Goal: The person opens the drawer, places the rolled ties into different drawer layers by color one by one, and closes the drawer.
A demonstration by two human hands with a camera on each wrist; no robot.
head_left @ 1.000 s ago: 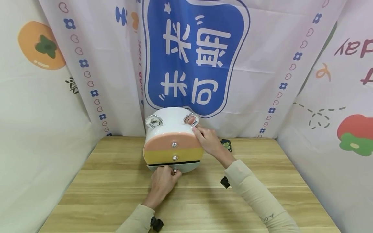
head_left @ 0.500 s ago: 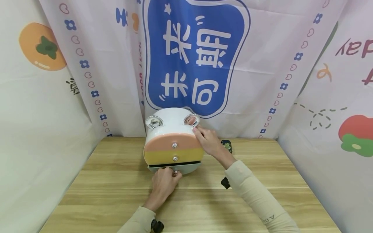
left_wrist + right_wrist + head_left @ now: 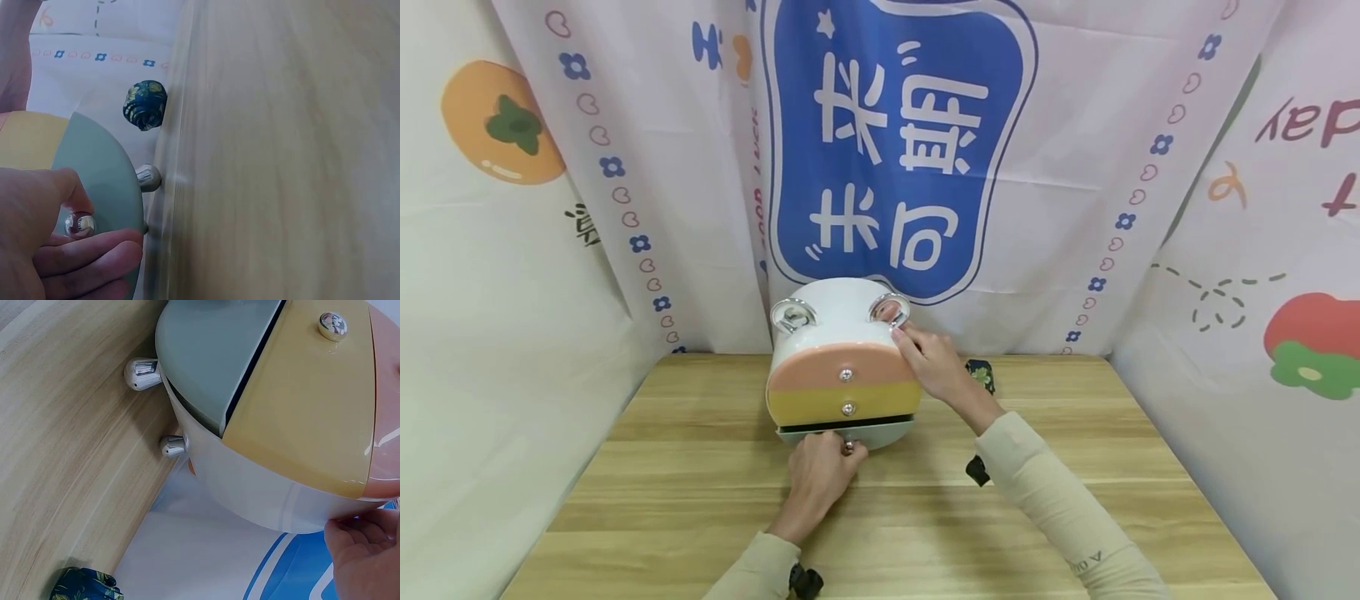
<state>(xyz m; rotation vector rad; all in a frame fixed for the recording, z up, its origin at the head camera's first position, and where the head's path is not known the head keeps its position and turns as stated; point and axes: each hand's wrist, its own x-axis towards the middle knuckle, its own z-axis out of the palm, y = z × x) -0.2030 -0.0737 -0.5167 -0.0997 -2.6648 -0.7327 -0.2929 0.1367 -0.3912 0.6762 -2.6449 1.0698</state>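
Feet [image 3: 142, 374]: smooth metal on the wooden table [image 3: 1000, 517], so a hard pull at the front could drag or tip the white drawer box [image 3: 842, 323] if the steadying hold slipped.
Knob [image 3: 80, 226]: small, round and polished; too light a pinch might let it slide from the fingers.
Bottom drawer [image 3: 887, 433]: pale green, slightly out, a narrow dark gap above it; an off-centre pull could wedge it. Its contents cannot be seen.
Left hand [image 3: 820, 468]: lower middle of the head frame, its grip narrow, holding the knob between thumb and forefinger; the drawer front lies directly beyond the fingers.
Right hand [image 3: 934, 365]: its grip holds the box's upper right edge, thumb beside the right silver ring [image 3: 890, 310], fingers against the side.
Drawer box's place: near the middle of the head frame, between both hands, orange drawer [image 3: 805, 367] and yellow drawer [image 3: 805, 406] above the green one.
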